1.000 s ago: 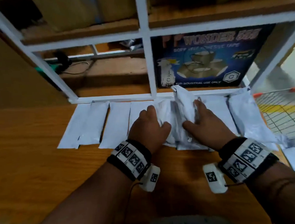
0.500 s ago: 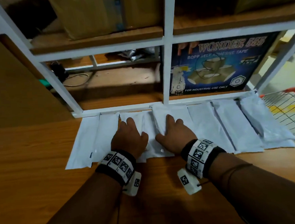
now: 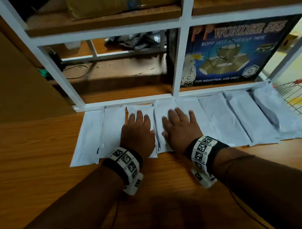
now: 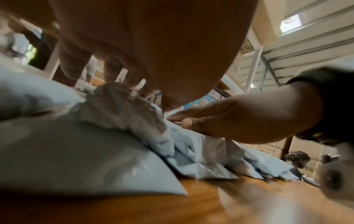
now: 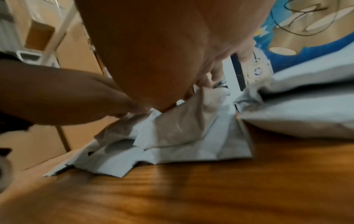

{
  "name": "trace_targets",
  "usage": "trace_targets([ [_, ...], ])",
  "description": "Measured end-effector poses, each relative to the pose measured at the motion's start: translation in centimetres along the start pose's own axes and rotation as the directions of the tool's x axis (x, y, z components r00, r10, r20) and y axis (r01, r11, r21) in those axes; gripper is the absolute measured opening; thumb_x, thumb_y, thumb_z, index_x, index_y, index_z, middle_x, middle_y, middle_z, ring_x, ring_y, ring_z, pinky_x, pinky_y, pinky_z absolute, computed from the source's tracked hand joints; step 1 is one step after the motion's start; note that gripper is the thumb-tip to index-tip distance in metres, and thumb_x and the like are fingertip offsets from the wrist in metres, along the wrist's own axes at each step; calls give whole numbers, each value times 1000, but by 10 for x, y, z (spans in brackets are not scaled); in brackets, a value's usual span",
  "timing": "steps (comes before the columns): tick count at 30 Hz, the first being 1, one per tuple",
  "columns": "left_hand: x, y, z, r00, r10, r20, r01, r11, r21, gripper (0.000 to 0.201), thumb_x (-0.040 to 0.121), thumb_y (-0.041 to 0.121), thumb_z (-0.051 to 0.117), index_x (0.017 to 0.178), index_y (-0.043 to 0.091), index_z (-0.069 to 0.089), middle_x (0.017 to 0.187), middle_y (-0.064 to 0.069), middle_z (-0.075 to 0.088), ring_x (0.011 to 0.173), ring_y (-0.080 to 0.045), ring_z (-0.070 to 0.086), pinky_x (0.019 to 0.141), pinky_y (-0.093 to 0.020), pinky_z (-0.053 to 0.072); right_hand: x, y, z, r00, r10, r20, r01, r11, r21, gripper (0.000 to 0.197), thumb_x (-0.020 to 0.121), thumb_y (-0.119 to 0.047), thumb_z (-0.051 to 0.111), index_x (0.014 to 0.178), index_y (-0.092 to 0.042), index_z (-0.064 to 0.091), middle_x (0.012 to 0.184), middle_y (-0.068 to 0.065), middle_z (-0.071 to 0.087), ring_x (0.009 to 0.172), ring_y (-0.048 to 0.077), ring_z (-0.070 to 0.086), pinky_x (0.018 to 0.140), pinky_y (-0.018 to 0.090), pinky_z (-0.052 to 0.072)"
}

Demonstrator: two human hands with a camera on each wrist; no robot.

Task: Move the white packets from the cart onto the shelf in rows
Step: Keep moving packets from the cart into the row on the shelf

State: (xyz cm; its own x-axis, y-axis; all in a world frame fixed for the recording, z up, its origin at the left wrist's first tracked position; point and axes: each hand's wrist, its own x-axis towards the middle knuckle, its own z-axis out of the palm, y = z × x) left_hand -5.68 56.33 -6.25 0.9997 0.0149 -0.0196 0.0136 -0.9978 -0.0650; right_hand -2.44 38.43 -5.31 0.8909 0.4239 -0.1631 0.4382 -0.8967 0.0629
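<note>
Several white packets (image 3: pixel 221 121) lie side by side in a row on the wooden shelf board (image 3: pixel 36 171), their far ends against the white frame rail. My left hand (image 3: pixel 138 130) lies flat, fingers straight, on a packet (image 3: pixel 139 109) near the middle of the row. Just right of it, my right hand (image 3: pixel 179 128) presses flat on the neighbouring packet (image 3: pixel 158 124). The left wrist view shows the left palm (image 4: pixel 153 45) above crumpled packets (image 4: pixel 122 115). In the right wrist view the right palm (image 5: pixel 162 53) rests on a rumpled packet (image 5: pixel 182 130).
A white metal frame (image 3: pixel 179 61) stands behind the row. A blue tape carton (image 3: pixel 230 52) fills the bay behind it at the right. The wire cart (image 3: pixel 295 97) is at the far right edge. A brown cardboard panel (image 3: pixel 15 77) stands at the left, cables (image 3: pixel 74 71) behind it.
A second ago both hands were handling an upright crumpled packet. It now lies flat in the row, and both hands have spread open on the packets.
</note>
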Motion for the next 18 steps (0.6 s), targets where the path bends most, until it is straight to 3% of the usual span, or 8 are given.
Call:
trace_targets([
  [2,-1,-5,10,999,33,40,-33,999,-20,76,108,50,50,171,14,29,179,-18,24,163,-43,27,126,-56,39,0,0,7,999,-12,50,11,999,30,67,111,-53,20,171,-25,13,179,10,8,166,31,1,129,65,2],
  [8,-6,3,3,999,-42,23,43,998,-49,83,103,55,57,170,14,31,177,-20,28,162,-44,27,124,-63,39,6,7,4,998,-25,57,24,999,20,70,109,-60,19,170,-25,19,175,12,22,165,33,8,129,66,6],
  [11,-14,9,-17,1000,-13,19,15,996,-87,79,105,57,49,169,13,34,176,-22,29,163,-43,26,127,-64,30,-5,14,-6,997,-50,59,42,990,132,72,106,-65,15,164,-28,32,171,9,31,164,32,12,130,64,9],
  [13,-21,22,-32,999,48,14,-45,985,-166,72,106,57,40,159,9,49,166,-27,42,158,-46,35,127,-61,33,-20,22,-14,997,-70,39,61,977,206,81,96,-69,7,148,-29,54,160,5,45,161,30,24,129,62,17],
  [15,-24,48,-46,995,103,-4,-100,961,-257,70,101,58,31,135,8,66,141,-25,62,139,-45,52,114,-56,47,-39,41,-18,997,-77,-5,75,947,311,77,91,-64,11,122,-28,71,135,1,63,144,27,48,121,58,34],
  [16,-26,61,-53,994,109,-24,-111,941,-320,67,99,57,29,124,9,70,127,-21,66,125,-42,59,102,-53,53,-47,49,-20,995,-87,-39,95,921,378,67,93,-59,18,108,-25,74,117,0,68,125,26,59,111,54,45],
  [18,-22,102,-61,990,134,-53,-143,876,-460,61,100,53,33,114,9,72,113,-16,68,108,-37,63,87,-51,57,-68,84,-22,998,-35,-60,60,866,497,48,97,-50,34,92,-23,73,94,-4,68,94,21,64,88,47,54],
])
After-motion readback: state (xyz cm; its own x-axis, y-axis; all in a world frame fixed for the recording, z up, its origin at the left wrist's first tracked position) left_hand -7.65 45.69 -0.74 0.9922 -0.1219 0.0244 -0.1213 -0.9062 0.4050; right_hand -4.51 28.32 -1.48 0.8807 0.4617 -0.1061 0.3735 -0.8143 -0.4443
